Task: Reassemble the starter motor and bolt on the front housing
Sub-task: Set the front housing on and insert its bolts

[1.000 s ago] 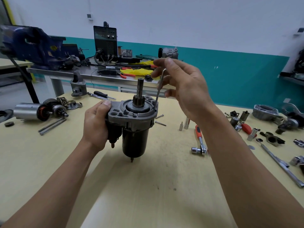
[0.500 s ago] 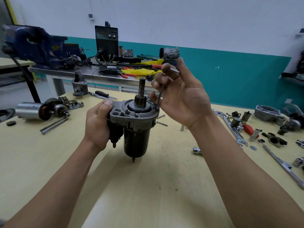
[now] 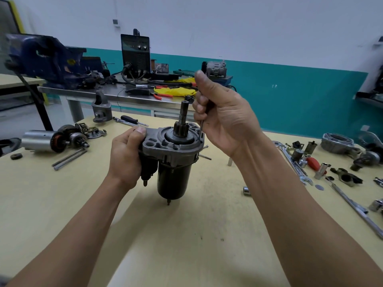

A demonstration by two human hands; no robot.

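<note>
Over the last second the right hand [image 3: 223,119] had rolled round the hex key [image 3: 200,129], from a fingertip pinch to a full curl with the thumb up. This suggested a bolt being driven into the front housing [image 3: 165,146]. The left hand [image 3: 126,160] gripped the starter motor [image 3: 174,175] upright between both hands, with the key at the edge nearest the right palm.

Your starter motor [image 3: 174,179] showed a glossy black body and a matt grey cast-metal front housing [image 3: 165,150]. Your hex key [image 3: 201,129] was dull dark steel; the bench [image 3: 186,235] smooth pale wood.
</note>
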